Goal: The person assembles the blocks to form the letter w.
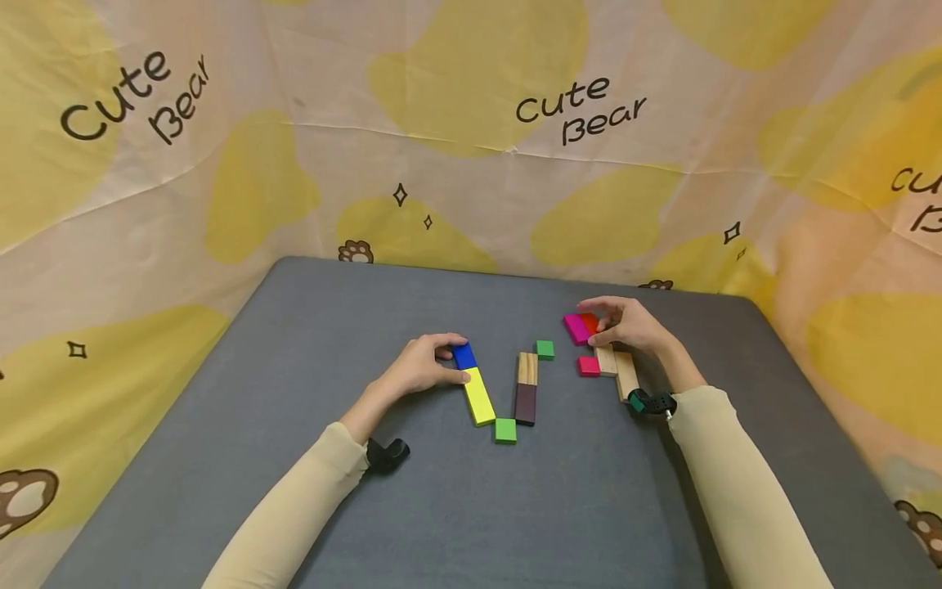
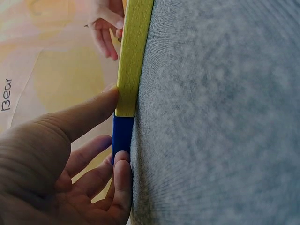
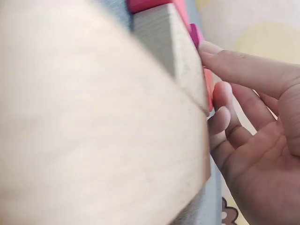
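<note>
Half-closed, my left grip (image 1: 421, 365) mid-frame holds the blue wooden block (image 1: 464, 356), my right grip (image 1: 627, 322) the orange wooden block (image 1: 589, 322); uneven thumb pressure could skew the long yellow wooden block (image 1: 480, 398).

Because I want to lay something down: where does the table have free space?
Bare table lies left of the left hand, and between the sleeves, nearer than either green block. Crowded: by the right hand, around the magenta block and wooden blocks.

Grey tabletop (image 1: 471, 515) with colourful and wood-toned blocks (image 1: 526, 403).
</note>
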The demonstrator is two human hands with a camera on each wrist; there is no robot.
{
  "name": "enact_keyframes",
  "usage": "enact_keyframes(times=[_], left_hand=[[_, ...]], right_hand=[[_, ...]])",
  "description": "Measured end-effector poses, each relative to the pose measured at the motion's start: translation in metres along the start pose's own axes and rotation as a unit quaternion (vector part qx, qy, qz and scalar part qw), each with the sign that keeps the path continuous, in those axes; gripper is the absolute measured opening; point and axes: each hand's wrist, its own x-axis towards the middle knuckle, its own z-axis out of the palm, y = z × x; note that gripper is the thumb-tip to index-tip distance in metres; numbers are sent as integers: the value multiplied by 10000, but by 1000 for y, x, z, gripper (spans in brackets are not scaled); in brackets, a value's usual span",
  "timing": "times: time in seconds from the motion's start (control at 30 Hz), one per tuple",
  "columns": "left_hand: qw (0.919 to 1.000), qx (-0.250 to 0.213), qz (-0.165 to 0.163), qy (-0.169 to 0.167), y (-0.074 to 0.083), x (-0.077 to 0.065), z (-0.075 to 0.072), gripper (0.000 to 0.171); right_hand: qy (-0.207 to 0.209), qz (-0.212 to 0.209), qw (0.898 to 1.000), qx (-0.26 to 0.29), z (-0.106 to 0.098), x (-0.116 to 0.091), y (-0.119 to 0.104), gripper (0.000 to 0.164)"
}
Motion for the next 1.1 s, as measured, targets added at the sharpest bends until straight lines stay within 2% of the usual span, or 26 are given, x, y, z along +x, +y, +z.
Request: enact_keyframes(times=[0.23, 0.37, 0.83, 1.1], left_hand=[[10000, 13, -8, 18, 2, 1, 0, 62], [10000, 25, 5, 2, 1, 1, 0, 62], [10000, -17, -30, 6, 0, 1, 1, 63], [10000, 21, -8, 17, 0, 1, 0, 63]], right_hand=[[-206, -76, 9984, -530, -1, 6, -7, 62], [-273, -22, 9975, -647, 0, 8, -10, 62], [7, 70, 9972, -738, 6, 10, -5, 64], [30, 196, 9987, -463, 7, 12, -5, 65]])
